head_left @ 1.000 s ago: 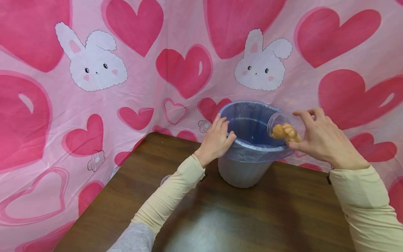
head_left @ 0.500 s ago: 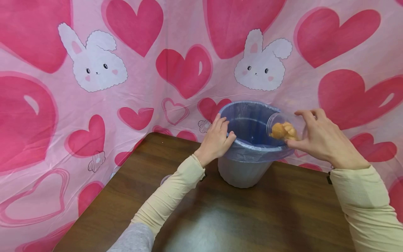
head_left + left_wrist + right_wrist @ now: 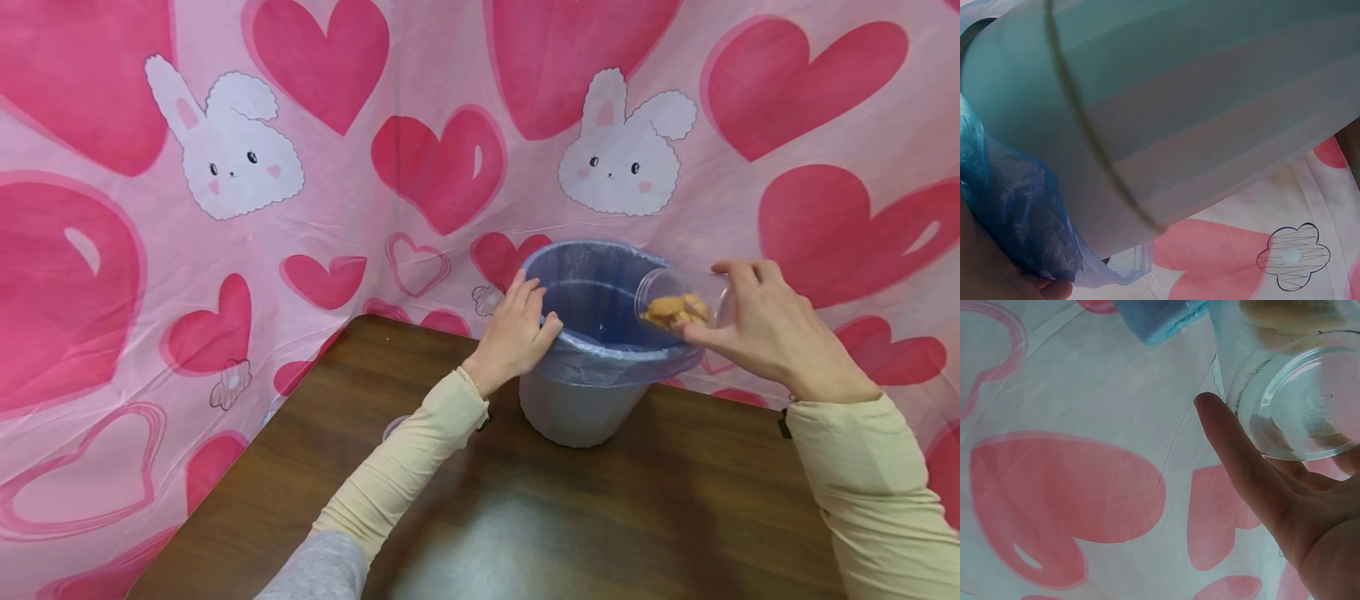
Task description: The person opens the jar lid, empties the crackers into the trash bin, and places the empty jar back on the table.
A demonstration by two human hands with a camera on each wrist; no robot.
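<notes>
A pale trash can (image 3: 581, 408) with a bluish plastic liner (image 3: 600, 371) folded over its rim stands on the table. My left hand (image 3: 512, 333) grips the rim on its near left side, fingers on the outside and thumb at the inner edge. At the right rim my right hand (image 3: 772, 333) holds a clear plastic jar (image 3: 708, 287) between thumb and fingers, tipped on its side with its mouth over the can. Golden-brown food pieces (image 3: 675, 310) lie in the jar toward the mouth. The right wrist view shows the jar's round base (image 3: 1316, 400).
The brown wooden table (image 3: 480, 517) ends at a left edge against a pink curtain (image 3: 337, 225) printed with hearts and rabbits. A clear round lid-like thing (image 3: 393, 427) lies partly hidden behind the left forearm.
The jar has turned and its base end shows more beyond the right hand. Its food pieces have shifted and sit lower, in a flatter heap. The left hand and the can have stayed still.
</notes>
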